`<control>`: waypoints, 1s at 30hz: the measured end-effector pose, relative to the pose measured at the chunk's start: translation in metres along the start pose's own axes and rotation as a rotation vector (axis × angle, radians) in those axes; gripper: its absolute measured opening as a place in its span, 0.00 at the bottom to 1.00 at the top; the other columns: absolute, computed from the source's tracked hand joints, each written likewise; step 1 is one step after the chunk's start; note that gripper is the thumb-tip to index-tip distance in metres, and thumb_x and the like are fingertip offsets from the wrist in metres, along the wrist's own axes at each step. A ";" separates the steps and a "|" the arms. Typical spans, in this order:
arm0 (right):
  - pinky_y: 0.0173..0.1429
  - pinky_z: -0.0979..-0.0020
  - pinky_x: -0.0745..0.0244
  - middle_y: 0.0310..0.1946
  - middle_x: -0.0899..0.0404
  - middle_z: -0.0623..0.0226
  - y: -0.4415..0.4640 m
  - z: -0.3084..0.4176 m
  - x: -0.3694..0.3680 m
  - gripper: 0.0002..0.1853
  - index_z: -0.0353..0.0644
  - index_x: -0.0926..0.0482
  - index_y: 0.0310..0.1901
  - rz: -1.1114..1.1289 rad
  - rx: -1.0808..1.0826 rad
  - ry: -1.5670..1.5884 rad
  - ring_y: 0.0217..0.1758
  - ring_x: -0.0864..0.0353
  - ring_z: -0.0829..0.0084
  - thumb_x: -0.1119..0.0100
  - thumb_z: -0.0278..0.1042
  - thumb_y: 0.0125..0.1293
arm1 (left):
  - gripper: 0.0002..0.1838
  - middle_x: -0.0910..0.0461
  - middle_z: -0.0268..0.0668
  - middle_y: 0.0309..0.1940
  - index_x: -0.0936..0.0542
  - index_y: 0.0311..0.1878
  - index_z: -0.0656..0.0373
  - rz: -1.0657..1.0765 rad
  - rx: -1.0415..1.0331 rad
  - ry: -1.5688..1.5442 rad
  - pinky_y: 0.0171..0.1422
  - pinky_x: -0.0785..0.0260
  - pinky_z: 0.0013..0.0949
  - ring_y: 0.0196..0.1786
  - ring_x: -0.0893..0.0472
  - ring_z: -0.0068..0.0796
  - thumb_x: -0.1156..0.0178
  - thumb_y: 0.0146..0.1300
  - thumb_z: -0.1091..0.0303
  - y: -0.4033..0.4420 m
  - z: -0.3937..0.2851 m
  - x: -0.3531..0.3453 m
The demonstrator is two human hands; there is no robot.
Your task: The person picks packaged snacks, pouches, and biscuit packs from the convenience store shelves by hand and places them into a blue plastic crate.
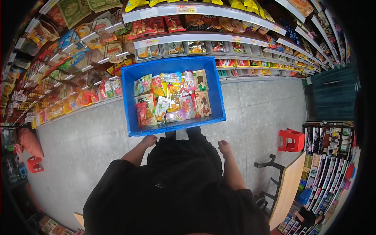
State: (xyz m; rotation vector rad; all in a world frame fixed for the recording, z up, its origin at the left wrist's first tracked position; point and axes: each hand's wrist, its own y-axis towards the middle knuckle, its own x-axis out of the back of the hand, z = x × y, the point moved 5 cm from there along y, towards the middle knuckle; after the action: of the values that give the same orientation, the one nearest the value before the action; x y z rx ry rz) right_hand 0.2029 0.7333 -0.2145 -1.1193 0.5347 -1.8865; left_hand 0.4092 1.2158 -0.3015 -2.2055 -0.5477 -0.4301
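Observation:
In the head view my left hand is by my left thigh, just below the near left corner of a blue plastic crate, its fingers curled. My right hand hangs beside my right hip with its fingers curled in and nothing visible in them. Neither hand clearly touches the crate. Inside the crate lie several small snack packets, among them a red packet, a white pouch, a yellow packet, a purple packet and brown-and-cream packets.
Snack shelves curve along the front and left. At the right are a red stool, a tilted-looking wooden table and another stocked shelf. Another person is at lower right. A second red stool stands left.

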 end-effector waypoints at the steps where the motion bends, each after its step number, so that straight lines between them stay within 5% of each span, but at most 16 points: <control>1: 0.42 0.64 0.22 0.41 0.15 0.59 0.012 -0.003 -0.008 0.20 0.36 0.18 0.53 0.052 0.057 -0.094 0.38 0.16 0.67 0.41 0.42 0.67 | 0.20 0.16 0.50 0.44 0.16 0.42 0.58 0.005 0.008 -0.001 0.59 0.28 0.50 0.52 0.19 0.52 0.53 0.71 0.54 -0.005 -0.003 0.002; 7: 0.48 0.63 0.22 0.39 0.13 0.54 0.045 0.019 -0.023 0.21 0.31 0.16 0.48 0.197 0.252 -0.480 0.38 0.15 0.65 0.39 0.44 0.64 | 0.17 0.19 0.54 0.44 0.19 0.39 0.61 -0.016 0.103 0.198 0.58 0.29 0.52 0.52 0.20 0.56 0.54 0.72 0.60 -0.017 0.022 -0.001; 9: 0.48 0.63 0.22 0.39 0.13 0.54 0.073 0.010 -0.019 0.22 0.31 0.16 0.48 0.217 0.237 -0.415 0.38 0.15 0.65 0.39 0.44 0.65 | 0.17 0.18 0.50 0.51 0.20 0.47 0.59 0.063 0.275 0.058 0.59 0.30 0.55 0.54 0.19 0.53 0.53 0.72 0.58 -0.024 0.020 0.001; 11: 0.46 0.62 0.22 0.37 0.14 0.55 0.105 0.002 -0.010 0.21 0.31 0.17 0.48 0.203 0.239 -0.335 0.37 0.16 0.65 0.40 0.43 0.65 | 0.21 0.20 0.42 0.60 0.24 0.58 0.54 -0.163 0.758 -0.961 0.62 0.34 0.57 0.59 0.21 0.48 0.56 0.73 0.53 -0.048 0.006 0.009; 12: 0.45 0.62 0.23 0.35 0.14 0.56 0.122 0.002 -0.004 0.21 0.31 0.17 0.49 0.154 0.250 -0.297 0.36 0.16 0.64 0.40 0.42 0.65 | 0.26 0.28 0.37 0.70 0.32 0.70 0.49 -0.104 0.720 -1.158 0.68 0.40 0.57 0.66 0.26 0.46 0.59 0.74 0.50 -0.045 0.018 0.004; 15: 0.47 0.60 0.23 0.37 0.15 0.53 0.131 0.049 0.026 0.21 0.30 0.19 0.51 -0.059 0.187 -0.028 0.38 0.17 0.62 0.42 0.41 0.67 | 0.24 0.27 0.34 0.69 0.33 0.70 0.48 -0.290 0.944 -1.419 0.69 0.39 0.51 0.66 0.25 0.40 0.58 0.76 0.53 -0.052 0.024 0.001; 17: 0.52 0.58 0.24 0.43 0.17 0.50 0.111 0.113 0.056 0.16 0.32 0.19 0.50 -0.555 0.457 -0.122 0.44 0.18 0.58 0.44 0.36 0.68 | 0.25 0.29 0.33 0.71 0.33 0.71 0.47 -0.344 0.990 -1.391 0.68 0.39 0.51 0.68 0.26 0.42 0.61 0.76 0.51 -0.053 0.029 0.000; 19: 0.59 0.56 0.26 0.48 0.19 0.48 0.076 0.197 0.070 0.14 0.33 0.20 0.50 -0.654 0.693 -0.108 0.53 0.21 0.46 0.42 0.30 0.65 | 0.24 0.28 0.34 0.70 0.32 0.70 0.47 -0.428 1.100 -1.282 0.67 0.37 0.51 0.65 0.24 0.42 0.60 0.76 0.51 -0.064 0.013 0.014; 21: 0.59 0.54 0.27 0.48 0.19 0.48 0.039 0.284 0.061 0.13 0.36 0.20 0.49 -0.494 1.061 -0.179 0.54 0.23 0.47 0.41 0.27 0.63 | 0.23 0.26 0.33 0.67 0.31 0.68 0.47 -0.466 1.118 -1.257 0.64 0.35 0.51 0.61 0.22 0.40 0.60 0.76 0.50 -0.069 0.015 0.014; 23: 0.61 0.52 0.27 0.48 0.19 0.48 0.031 0.329 0.022 0.14 0.37 0.20 0.50 -0.205 1.207 -0.233 0.54 0.22 0.45 0.41 0.27 0.63 | 0.22 0.24 0.33 0.65 0.30 0.66 0.46 -0.465 1.098 -1.169 0.60 0.34 0.50 0.58 0.20 0.37 0.59 0.76 0.50 -0.071 0.005 0.019; 27: 0.72 0.51 0.35 0.69 0.31 0.56 0.069 0.335 -0.091 0.28 0.44 0.31 0.68 0.551 0.981 -0.752 0.70 0.31 0.50 0.42 0.39 0.66 | 0.21 0.22 0.35 0.63 0.29 0.65 0.46 -0.392 1.092 -1.089 0.58 0.33 0.48 0.56 0.20 0.34 0.58 0.75 0.50 -0.071 -0.034 0.010; 29: 0.75 0.51 0.39 0.73 0.38 0.59 0.092 0.322 -0.132 0.32 0.48 0.35 0.71 0.545 1.086 -0.941 0.74 0.37 0.53 0.42 0.44 0.66 | 0.22 0.18 0.35 0.56 0.29 0.66 0.48 -0.382 1.027 -0.917 0.41 0.28 0.41 0.48 0.16 0.33 0.53 0.75 0.52 -0.074 -0.053 -0.003; 30: 0.77 0.50 0.44 0.78 0.45 0.61 0.100 0.318 -0.146 0.36 0.51 0.39 0.74 0.513 1.179 -1.136 0.78 0.43 0.56 0.41 0.48 0.66 | 0.22 0.17 0.35 0.54 0.29 0.66 0.48 -0.424 1.034 -0.940 0.40 0.28 0.39 0.46 0.15 0.32 0.51 0.75 0.52 -0.082 -0.069 -0.011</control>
State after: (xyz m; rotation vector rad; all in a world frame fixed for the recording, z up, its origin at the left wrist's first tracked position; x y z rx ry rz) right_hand 0.5553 0.8210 -0.1963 -0.8623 -0.7867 -0.6116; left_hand 0.3488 1.2073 -0.2126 -1.1453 -1.3614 0.6353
